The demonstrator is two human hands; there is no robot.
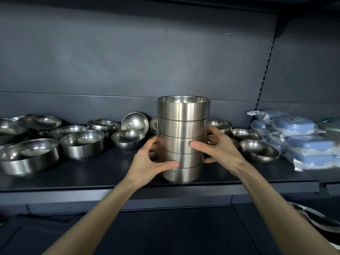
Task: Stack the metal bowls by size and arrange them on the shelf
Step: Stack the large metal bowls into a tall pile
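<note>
- Risk 1: stack (pixel 182 126) of five straight-walled steel bowls is tall, and both hands grip its lower half only. The top two bowls have nothing steadying them, so a quick tilt or shove could prob. slide them off.
- Risk 2: the steel looks smooth, so the grip may slip if the squeeze eases.
- Risk 3: the stack's base is right at the front edge of the shelf (pixel 92 175). Can't tell if it rests there or hangs just above; letting go too early could drop it off the edge.
- Risk 4: loose bowls sit just beyond the right hand's fingers, e.g. round bowl (pixel 257 151) to its right, and small bowl (pixel 128 139) is beyond the left hand. A sideways move could knock them.
- Left hand (pixel 149 161): curled round the stack's lower left, thumb across the front.
- Right hand (pixel 220 151): curled round the right side, a bit higher, thumb on the front.
- Stack is upright between both hands, touching both palms.
- Blue packs (pixel 303 142) are well to the right of the right hand.
</note>
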